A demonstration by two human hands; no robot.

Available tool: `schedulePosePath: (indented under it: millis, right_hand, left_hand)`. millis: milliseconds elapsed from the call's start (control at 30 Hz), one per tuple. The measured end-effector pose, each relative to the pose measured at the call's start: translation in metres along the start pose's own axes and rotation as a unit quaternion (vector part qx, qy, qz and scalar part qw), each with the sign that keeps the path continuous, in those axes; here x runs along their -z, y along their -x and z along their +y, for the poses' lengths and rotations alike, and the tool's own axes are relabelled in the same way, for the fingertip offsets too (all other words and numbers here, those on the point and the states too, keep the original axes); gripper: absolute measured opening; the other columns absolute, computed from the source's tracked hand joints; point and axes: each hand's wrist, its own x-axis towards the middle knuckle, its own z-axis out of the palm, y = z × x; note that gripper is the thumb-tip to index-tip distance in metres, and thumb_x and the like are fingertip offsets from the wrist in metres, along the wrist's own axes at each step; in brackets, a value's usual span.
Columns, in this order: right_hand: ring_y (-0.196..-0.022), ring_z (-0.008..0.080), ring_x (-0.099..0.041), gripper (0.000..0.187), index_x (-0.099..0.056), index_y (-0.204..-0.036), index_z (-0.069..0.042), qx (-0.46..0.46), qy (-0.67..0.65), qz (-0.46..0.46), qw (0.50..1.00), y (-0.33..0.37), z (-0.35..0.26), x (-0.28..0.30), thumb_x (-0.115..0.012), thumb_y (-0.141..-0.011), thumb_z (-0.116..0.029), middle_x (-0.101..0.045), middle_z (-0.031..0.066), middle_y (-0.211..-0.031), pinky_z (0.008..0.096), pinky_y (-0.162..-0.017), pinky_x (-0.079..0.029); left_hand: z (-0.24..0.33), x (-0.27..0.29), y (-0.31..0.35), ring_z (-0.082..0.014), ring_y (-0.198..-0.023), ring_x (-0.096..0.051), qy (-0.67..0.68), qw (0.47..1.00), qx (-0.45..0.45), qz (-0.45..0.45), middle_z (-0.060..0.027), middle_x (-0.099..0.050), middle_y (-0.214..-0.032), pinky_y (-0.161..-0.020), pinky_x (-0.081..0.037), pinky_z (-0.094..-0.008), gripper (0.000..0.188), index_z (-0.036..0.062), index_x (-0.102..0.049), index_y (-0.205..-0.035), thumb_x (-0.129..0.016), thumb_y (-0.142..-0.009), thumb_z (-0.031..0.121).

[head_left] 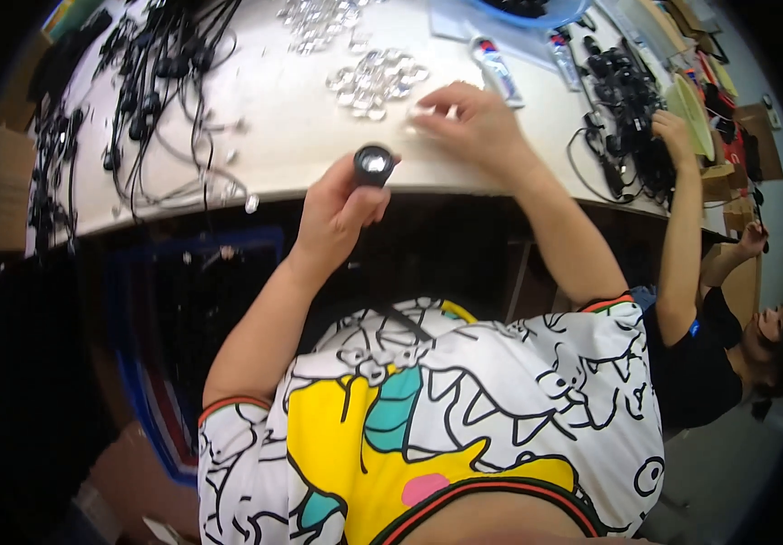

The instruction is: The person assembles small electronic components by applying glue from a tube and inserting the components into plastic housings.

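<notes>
My left hand [335, 207] is closed around a short black cylindrical housing [373, 175], held upright just off the table's front edge. A bright, clear round piece shows in its top opening. To the right, my right hand [482, 132] hovers low over the white table, slightly blurred. Its thumb and forefinger are bent together, and a small pale spot shows by the fingers, too unclear to name. Just beyond that hand lies a pile of clear, glassy round pieces [378, 80]. A second pile of similar clear pieces [314, 23] lies farther back.
Black cables with cylindrical housings [150, 100] spread over the left of the white table [269, 136]. More black cabled parts [623, 118] heap at the right, beside a co-worker's arm [682, 218]. Two tubes [498, 71] and a blue basin [559, 20] stand at the back right.
</notes>
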Motion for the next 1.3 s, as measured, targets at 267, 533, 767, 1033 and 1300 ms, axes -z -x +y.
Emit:
schedulePosePath:
  millis: [267,533,767,1033,1300]
  right_hand:
    - [-0.056,0.0058,-0.043,0.019,-0.067,-0.09,-0.005,0.081,-0.182,-0.142,0.97,0.003,-0.062,0.039,-0.069,-0.072,-0.01,-0.057,0.0007,-0.073,0.0192,-0.049,-0.032]
    - [-0.062,0.0089,-0.053,0.019,-0.067,-0.092,-0.006,0.1,-0.087,-0.176,0.975,0.015,-0.074,0.054,-0.067,-0.073,-0.009,-0.061,0.0037,-0.075,0.0213,-0.052,-0.04]
    - [-0.066,0.0163,-0.061,0.021,-0.065,-0.095,-0.006,0.109,-0.001,-0.166,0.98,0.014,-0.075,0.057,-0.066,-0.074,-0.01,-0.063,0.007,-0.079,0.0234,-0.059,-0.046]
    - [-0.055,0.0008,-0.036,0.035,-0.061,-0.109,-0.009,0.046,-0.115,-0.173,0.977,-0.015,-0.059,0.061,-0.066,-0.075,-0.007,-0.063,0.0005,-0.09,0.0154,-0.048,-0.032]
    - [-0.085,0.0254,-0.06,0.032,-0.062,-0.101,-0.008,-0.056,0.149,0.152,0.975,-0.121,0.083,0.083,-0.064,-0.075,-0.027,-0.063,0.0099,-0.091,0.0348,-0.075,-0.046]
  left_hand:
    - [-0.017,0.009,-0.008,-0.0051,-0.06,-0.043,0.062,0.998,0.004,-0.032,0.0022,-0.051,-0.07,-0.056,-0.036,-0.0175,0.019,0.0021,-0.057,-0.097,-0.058,-0.084,0.015]
    - [-0.011,0.002,-0.004,-0.0101,-0.055,-0.052,-0.154,0.988,-0.003,-0.023,-0.0041,-0.055,-0.062,-0.053,-0.043,-0.0237,0.018,0.0008,-0.058,-0.089,-0.06,-0.073,0.01]
    - [-0.012,-0.003,-0.011,-0.0082,-0.057,-0.052,-0.061,0.997,0.037,-0.011,-0.0023,-0.058,-0.065,-0.054,-0.042,-0.0212,0.019,0.0025,-0.059,-0.092,-0.059,-0.074,0.006]
    - [-0.002,-0.001,-0.023,-0.007,-0.056,-0.048,0.004,1.0,0.022,-0.015,-0.0013,-0.054,-0.064,-0.052,-0.039,-0.0211,0.011,0.0004,-0.055,-0.085,-0.058,-0.076,0.005]
    - [-0.006,-0.002,-0.017,-0.0056,-0.059,-0.048,-0.004,0.996,0.09,-0.021,0.0011,-0.054,-0.068,-0.055,-0.039,-0.0187,0.013,0.0014,-0.057,-0.09,-0.059,-0.076,0.002]
